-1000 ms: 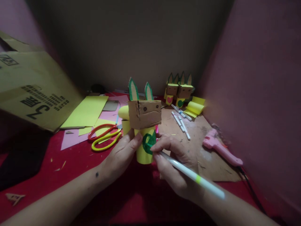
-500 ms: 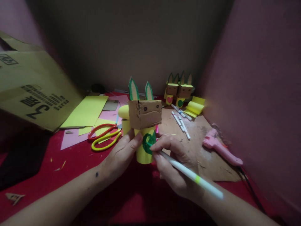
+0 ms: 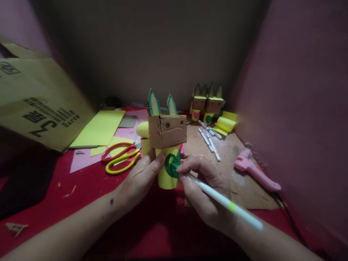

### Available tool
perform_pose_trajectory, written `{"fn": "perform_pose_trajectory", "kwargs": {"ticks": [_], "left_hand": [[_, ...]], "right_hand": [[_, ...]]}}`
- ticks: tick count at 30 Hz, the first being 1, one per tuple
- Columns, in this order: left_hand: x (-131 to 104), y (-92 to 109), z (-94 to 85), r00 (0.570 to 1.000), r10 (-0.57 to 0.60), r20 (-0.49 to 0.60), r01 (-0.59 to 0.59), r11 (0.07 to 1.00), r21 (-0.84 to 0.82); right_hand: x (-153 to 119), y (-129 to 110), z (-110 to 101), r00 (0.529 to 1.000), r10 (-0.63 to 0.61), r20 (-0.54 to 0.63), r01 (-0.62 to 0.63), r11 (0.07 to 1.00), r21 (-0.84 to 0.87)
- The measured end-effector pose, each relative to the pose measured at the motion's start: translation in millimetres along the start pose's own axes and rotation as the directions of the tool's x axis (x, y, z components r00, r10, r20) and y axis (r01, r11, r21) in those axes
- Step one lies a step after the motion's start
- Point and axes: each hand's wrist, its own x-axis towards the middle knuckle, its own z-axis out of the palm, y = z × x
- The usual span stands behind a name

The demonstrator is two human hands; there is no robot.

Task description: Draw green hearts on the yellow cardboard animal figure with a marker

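A rabbit-like paper figure (image 3: 168, 132) stands upright in front of me, with a cardboard box head, drawn eyes, green-edged ears and a yellow paper tube body. My left hand (image 3: 144, 168) grips its body from the left, thumb across the front. In a pen hold, my right hand (image 3: 205, 185) has a white marker (image 3: 225, 201) with a yellow-green band. Its green tip meets the green heart shape (image 3: 173, 165) on the tube. The heart is mostly filled with green; part of its right side lies behind my fingers.
Red-and-yellow scissors (image 3: 121, 156) lie left beside yellow paper (image 3: 98, 127). A large cardboard box (image 3: 40, 105) leans in at far left. A pink glue gun (image 3: 255, 170) and several markers (image 3: 212, 145) rest on a cardboard sheet (image 3: 239, 192). Two similar figures (image 3: 208, 104) stand behind.
My right hand and the marker have shifted slightly to the right over the heart. More of the heart's middle is dark green. My left hand holds the figure almost unmoved.
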Motion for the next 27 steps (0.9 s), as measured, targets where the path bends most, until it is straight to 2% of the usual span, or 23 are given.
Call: {"fn": "perform_pose_trajectory", "kwargs": {"ticks": [10, 16, 21, 27], "left_hand": [[1.1, 0.6, 2.3, 1.000, -0.013, 0.022, 0.014, 1.000, -0.020], [0.4, -2.0, -1.4, 1.000, 0.008, 0.016, -0.008, 1.000, -0.008], [1.7, -5.0, -2.9, 1.000, 0.016, 0.022, -0.015, 1.000, -0.018], [-0.3, -4.6, -2.4, 1.000, -0.012, 0.023, 0.012, 0.999, -0.031]], "right_hand": [[0.3, 0.2, -3.3, 0.997, -0.031, 0.069, 0.032, 0.999, -0.015], [-0.8, 0.8, -0.2, 1.000, 0.000, 0.010, 0.000, 1.000, 0.008], [-2.6, -0.9, 2.1, 0.996, 0.084, -0.027, -0.083, 0.995, 0.058], [-2.1, 0.6, 1.2, 0.997, 0.066, -0.028, -0.064, 0.996, 0.063]]}}
